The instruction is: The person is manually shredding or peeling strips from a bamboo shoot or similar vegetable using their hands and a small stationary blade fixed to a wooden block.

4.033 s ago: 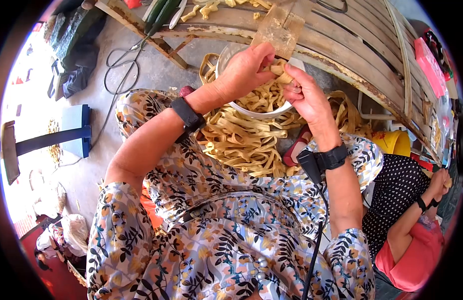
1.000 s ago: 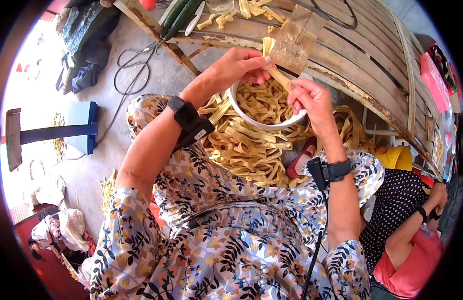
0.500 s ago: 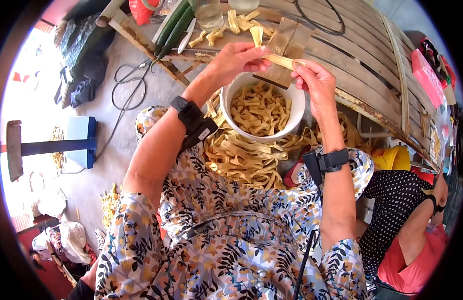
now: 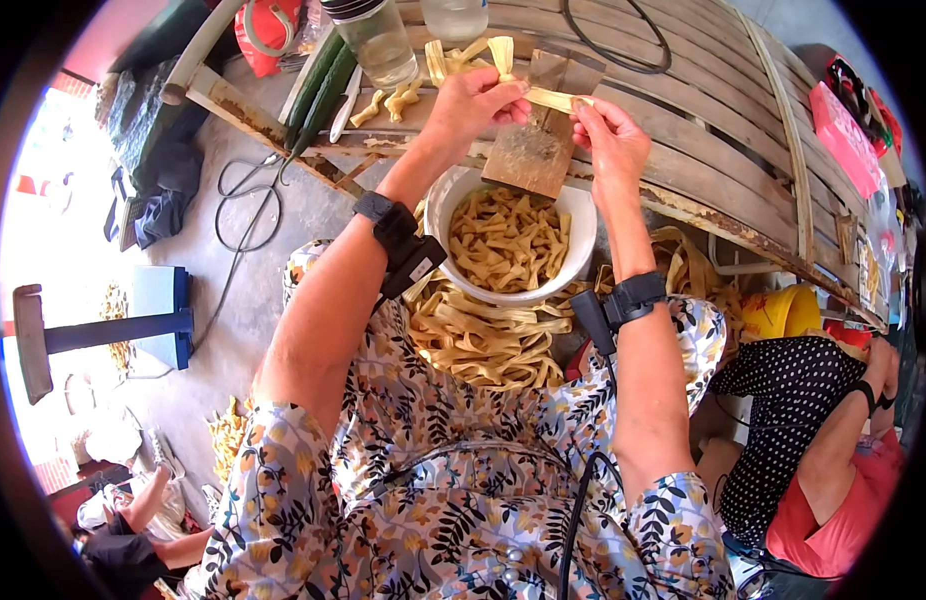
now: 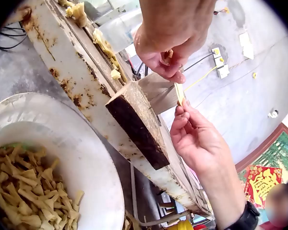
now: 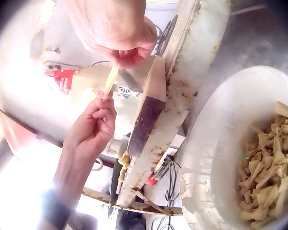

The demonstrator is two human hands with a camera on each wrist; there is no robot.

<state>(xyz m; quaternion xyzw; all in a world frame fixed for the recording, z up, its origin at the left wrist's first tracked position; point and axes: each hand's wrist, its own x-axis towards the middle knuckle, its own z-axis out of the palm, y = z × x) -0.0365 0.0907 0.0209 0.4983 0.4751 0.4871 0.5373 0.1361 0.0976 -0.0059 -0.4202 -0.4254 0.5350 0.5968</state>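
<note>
A flat pale yellow strip [image 4: 555, 99] is stretched between both hands, above the slatted bench. My left hand [image 4: 471, 108] pinches it between thumb and fingers, and a fanned end stands up above that thumb. The strip's other end is pinched by my right hand [image 4: 613, 140]. Below them a wooden board [image 4: 528, 155] juts over the bench edge. A white bucket [image 4: 586, 235], full of short pale yellow knotted pieces [image 4: 508, 240], stands under it. In the left wrist view the right hand [image 5: 201, 143] shows thumb and fingertips together on the strip.
Long yellow strips [image 4: 483, 345] lie heaped on the floor before the bucket. Cucumbers [image 4: 323, 95], a white-handled knife [image 4: 346, 105], glass jars [image 4: 383, 45] and loose yellow pieces [image 4: 401, 100] occupy the bench's left part. A person in red [image 4: 833, 510] sits at right.
Four seconds ago the hands were close together on a bunched yellow piece over the bucket. Now they are apart with the strip taut between them, farther forward over the bench. The view has shifted.
</note>
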